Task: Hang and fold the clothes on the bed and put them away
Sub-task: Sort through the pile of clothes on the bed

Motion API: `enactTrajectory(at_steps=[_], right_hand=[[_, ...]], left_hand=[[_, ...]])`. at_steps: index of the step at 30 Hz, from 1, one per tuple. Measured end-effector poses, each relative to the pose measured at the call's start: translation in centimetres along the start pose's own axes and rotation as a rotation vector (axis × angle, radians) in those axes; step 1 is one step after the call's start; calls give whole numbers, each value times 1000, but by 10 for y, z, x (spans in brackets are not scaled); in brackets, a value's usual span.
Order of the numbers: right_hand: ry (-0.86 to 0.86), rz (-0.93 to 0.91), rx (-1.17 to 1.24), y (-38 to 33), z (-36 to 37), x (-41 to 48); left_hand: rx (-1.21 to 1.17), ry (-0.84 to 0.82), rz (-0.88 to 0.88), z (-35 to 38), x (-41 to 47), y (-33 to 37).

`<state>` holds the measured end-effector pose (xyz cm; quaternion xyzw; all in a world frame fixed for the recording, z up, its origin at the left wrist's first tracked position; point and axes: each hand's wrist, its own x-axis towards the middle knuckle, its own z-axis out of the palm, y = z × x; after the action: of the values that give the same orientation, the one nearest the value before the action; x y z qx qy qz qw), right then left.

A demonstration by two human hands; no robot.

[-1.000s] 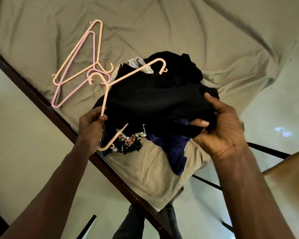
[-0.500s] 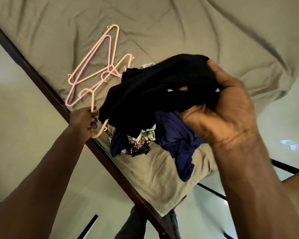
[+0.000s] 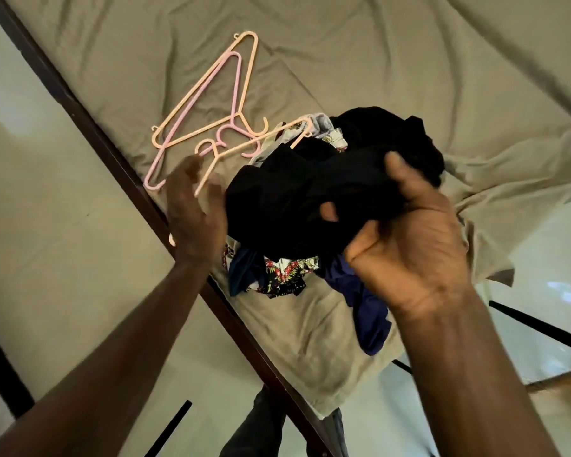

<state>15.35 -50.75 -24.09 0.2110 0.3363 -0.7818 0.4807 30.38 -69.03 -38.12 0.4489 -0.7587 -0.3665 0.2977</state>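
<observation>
My right hand (image 3: 409, 252) grips a bunched black garment (image 3: 287, 196), lifted just above the clothes pile on the bed. Under it lie a patterned cloth (image 3: 287, 272) and a dark blue garment (image 3: 370, 311). My left hand (image 3: 192, 212) is blurred, its fingers stretched out over the arm of a peach hanger (image 3: 261, 140). That hanger's far end rests on the pile and its near tip shows below my palm. A second peach hanger (image 3: 244, 80) and a pink hanger (image 3: 192, 117) lie together on the sheet beyond my left hand.
The olive sheet (image 3: 409, 61) is wrinkled and stretches far back and right. The bed's dark wooden side rail (image 3: 89, 117) runs diagonally past my left wrist, with pale floor (image 3: 47, 225) beyond it. Black metal bars (image 3: 541, 328) cross at the lower right.
My left hand has slid up along the peach hanger and its fingers have straightened. My right hand has come down and right with the black garment.
</observation>
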Motion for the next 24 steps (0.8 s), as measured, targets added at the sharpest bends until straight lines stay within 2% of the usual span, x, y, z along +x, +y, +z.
enactTrajectory(at_steps=[2,3,5,7,9,10,12,14,16,19,24], right_hand=[[-33,11,-154,20,5,19],[-40,9,-248,28,8,29],[-83,2,-459,40,14,44],[-173,-1,-618,48,13,53],[-133,-96,-749,59,-2,61],[-50,-224,-910,66,-16,67],[90,-466,-1423,80,-50,77],[54,-465,-1884,93,-85,87],[-12,-444,-2121,103,-110,100],[9,-574,-2209,103,-121,118],[88,-545,-1694,67,-116,123]], left_hand=[[-199,-209,235,-2,-27,40],[-269,-327,275,-2,-33,56],[-344,-469,198,0,-29,72],[-359,-409,-26,6,-13,68],[-452,-223,-276,7,9,54],[-510,-127,-384,4,18,47],[-679,18,-566,-6,37,35],[-857,40,-638,-17,50,30],[-963,-50,-627,-32,56,32],[-1025,-120,-565,-50,61,30],[-1016,-186,-501,-66,73,34]])
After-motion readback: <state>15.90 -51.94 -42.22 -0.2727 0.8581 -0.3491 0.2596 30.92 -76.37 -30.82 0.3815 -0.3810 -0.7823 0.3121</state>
